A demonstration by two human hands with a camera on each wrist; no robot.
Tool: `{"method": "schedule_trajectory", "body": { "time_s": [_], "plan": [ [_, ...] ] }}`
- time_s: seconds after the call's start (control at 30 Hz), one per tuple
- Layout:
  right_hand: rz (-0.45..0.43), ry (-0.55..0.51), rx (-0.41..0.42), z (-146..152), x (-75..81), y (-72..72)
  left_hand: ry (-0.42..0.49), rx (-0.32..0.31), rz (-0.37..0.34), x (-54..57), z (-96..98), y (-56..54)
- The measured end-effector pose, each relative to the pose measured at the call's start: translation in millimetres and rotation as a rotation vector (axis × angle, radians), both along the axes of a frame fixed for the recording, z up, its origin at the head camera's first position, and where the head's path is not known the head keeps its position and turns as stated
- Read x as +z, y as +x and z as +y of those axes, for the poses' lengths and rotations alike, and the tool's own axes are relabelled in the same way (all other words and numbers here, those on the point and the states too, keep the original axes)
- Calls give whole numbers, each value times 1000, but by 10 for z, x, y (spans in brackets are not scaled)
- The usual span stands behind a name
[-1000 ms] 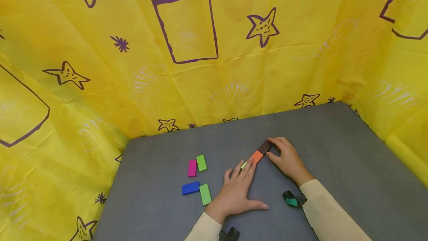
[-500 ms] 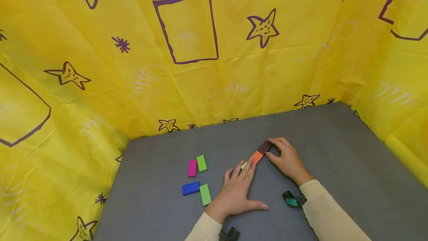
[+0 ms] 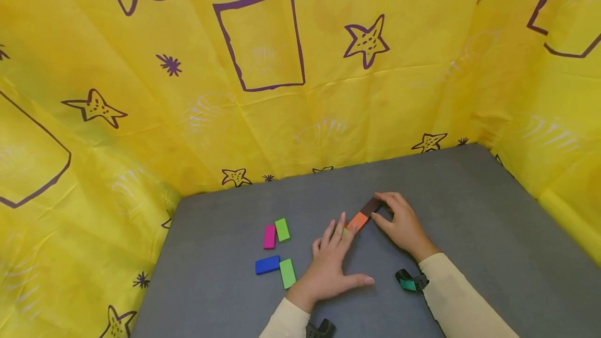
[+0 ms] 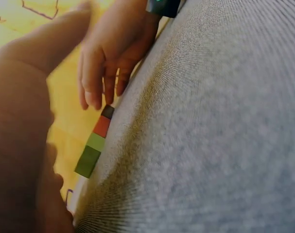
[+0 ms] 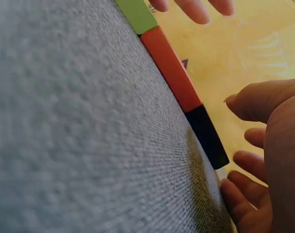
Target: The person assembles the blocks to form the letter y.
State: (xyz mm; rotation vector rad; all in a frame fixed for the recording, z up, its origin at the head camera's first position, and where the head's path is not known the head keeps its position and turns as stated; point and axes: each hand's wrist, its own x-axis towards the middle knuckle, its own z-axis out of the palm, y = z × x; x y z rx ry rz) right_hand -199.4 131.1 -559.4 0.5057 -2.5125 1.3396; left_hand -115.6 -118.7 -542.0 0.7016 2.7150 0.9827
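Note:
A dark brown block point(image 3: 370, 206), an orange block point(image 3: 358, 221) and a green block point(image 4: 91, 153) lie end to end in a slanting row on the table. My left hand point(image 3: 326, 270) hovers with spread fingers by the row's near end, hiding most of the green block in the head view. At the far end, the fingertips of my right hand point(image 3: 406, 226) are beside the dark brown block point(image 5: 207, 137). Its thumb stands apart from that block in the right wrist view. Whether the other fingertips touch the block is hard to tell.
Left of my left hand lie a pink block point(image 3: 269, 237), two green blocks, one upper point(image 3: 283, 229) and one lower point(image 3: 288, 274), and a blue block point(image 3: 267, 265). The grey table point(image 3: 211, 306) meets a yellow patterned cloth point(image 3: 263, 129) at the back and sides.
The left hand's fingers have drawn back from the row and spread, uncovering more of the orange block. My right hand and the blocks look nearly unmoved.

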Motion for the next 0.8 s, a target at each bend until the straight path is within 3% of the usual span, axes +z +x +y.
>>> {"method": "schedule_trajectory", "body": {
  "time_s": [0.17, 0.27, 0.5, 0.8],
  "plan": [
    [2, 7, 25, -15, -17, 60, 255, 101, -25, 11, -35, -15],
    [-5, 16, 43, -40, -7, 133, 357, 146, 2, 30, -54, -16],
    [19, 20, 136, -133, 20, 351, 511, 202, 167, 74, -153, -55],
    [-47, 125, 287, -193, 15, 626, 632, 279, 249, 255, -445, -150]
  ]
}}
